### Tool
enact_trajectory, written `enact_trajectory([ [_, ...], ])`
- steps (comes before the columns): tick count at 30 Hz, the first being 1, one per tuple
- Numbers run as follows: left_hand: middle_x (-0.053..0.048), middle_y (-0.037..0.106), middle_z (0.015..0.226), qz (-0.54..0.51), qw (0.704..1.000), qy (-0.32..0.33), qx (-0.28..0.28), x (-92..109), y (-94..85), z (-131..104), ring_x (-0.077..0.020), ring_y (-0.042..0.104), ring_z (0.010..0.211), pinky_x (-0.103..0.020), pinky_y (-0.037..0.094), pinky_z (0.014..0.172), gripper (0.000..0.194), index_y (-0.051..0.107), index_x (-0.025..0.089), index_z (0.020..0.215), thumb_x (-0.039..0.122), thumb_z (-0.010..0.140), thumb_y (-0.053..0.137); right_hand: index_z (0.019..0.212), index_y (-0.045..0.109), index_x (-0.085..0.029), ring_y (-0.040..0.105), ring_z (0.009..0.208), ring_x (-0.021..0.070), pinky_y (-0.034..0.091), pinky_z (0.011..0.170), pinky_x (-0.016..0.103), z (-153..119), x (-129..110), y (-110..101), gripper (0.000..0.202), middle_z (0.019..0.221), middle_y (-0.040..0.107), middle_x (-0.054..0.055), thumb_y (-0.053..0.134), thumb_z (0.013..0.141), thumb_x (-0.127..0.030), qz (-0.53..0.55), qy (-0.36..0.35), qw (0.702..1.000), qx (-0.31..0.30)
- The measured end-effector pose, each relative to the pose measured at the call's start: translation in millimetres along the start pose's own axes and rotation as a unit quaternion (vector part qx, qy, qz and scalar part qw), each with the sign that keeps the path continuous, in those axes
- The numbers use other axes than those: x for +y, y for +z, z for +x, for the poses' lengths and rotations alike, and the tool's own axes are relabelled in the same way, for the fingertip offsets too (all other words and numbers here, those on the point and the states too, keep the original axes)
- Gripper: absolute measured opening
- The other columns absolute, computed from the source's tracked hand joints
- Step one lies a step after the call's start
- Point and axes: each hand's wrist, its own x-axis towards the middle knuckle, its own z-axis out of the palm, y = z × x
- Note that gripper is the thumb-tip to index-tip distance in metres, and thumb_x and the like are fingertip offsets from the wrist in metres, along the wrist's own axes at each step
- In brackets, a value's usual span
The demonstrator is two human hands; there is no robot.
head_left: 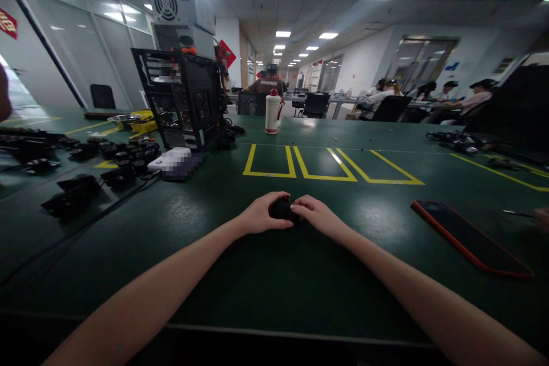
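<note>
My left hand (261,213) curls its thumb and fingers around a small black rounded part (281,210), close to the green tabletop. From the other side, my right hand (315,214) pinches the right edge of the same part with bent fingers. Its exact kind is too dark to make out, and the fingers cover much of it. Just beyond both hands, yellow tape outlines (269,174) mark the table.
A black open computer case (184,97) stands at the back left. Several black parts (124,160) and a cable lie left. A white bottle (271,113) stands behind the tape. To the right are an orange-edged phone (472,237) and another person's hand (541,216) with a thin tool.
</note>
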Motion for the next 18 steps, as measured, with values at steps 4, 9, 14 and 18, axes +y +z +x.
enact_trajectory([
  [4,-0.009,0.049,0.119,0.001,1.000,-0.009,-0.009,2.4,-0.9,-1.6,-0.0234,0.050,0.105,-0.038,0.043,0.087,0.064,0.042,0.021,0.121,0.036,0.064,0.068,0.088,0.058,-0.016,0.053,0.069,0.0125,0.046,0.064,0.031,3.5,2.2,2.5,0.033,0.091,0.054,0.005,0.052,0.075,-0.046,0.020,0.023,1.000,0.004],
  [9,-0.008,0.050,0.115,0.028,1.000,-0.003,-0.004,0.6,0.2,-0.5,-0.0225,0.051,0.101,-0.037,0.043,0.086,0.063,0.042,0.020,0.120,0.037,0.065,0.068,0.100,0.050,-0.021,0.055,0.075,0.0132,0.048,0.064,0.029,-1.2,-1.8,5.0,0.030,0.097,0.055,0.004,0.053,0.076,-0.039,0.087,-0.012,0.996,0.011],
  [14,-0.009,0.049,0.112,0.045,0.999,0.012,0.007,-2.9,1.7,1.2,-0.0225,0.050,0.101,-0.037,0.042,0.087,0.064,0.044,0.020,0.119,0.040,0.063,0.068,0.096,0.052,-0.023,0.055,0.089,0.0153,0.046,0.079,0.035,-11.6,-9.9,2.5,0.019,0.098,0.055,0.002,0.050,0.079,-0.030,0.035,-0.095,0.995,0.016],
  [18,-0.008,0.048,0.111,0.041,0.999,0.011,0.007,-3.2,0.4,0.8,-0.0223,0.051,0.098,-0.036,0.044,0.082,0.064,0.044,0.021,0.119,0.040,0.063,0.068,0.098,0.050,-0.021,0.054,0.098,0.0159,0.044,0.087,0.036,-14.2,-9.6,-0.4,0.025,0.101,0.055,0.003,0.058,0.074,-0.025,0.090,-0.093,0.991,-0.025],
])
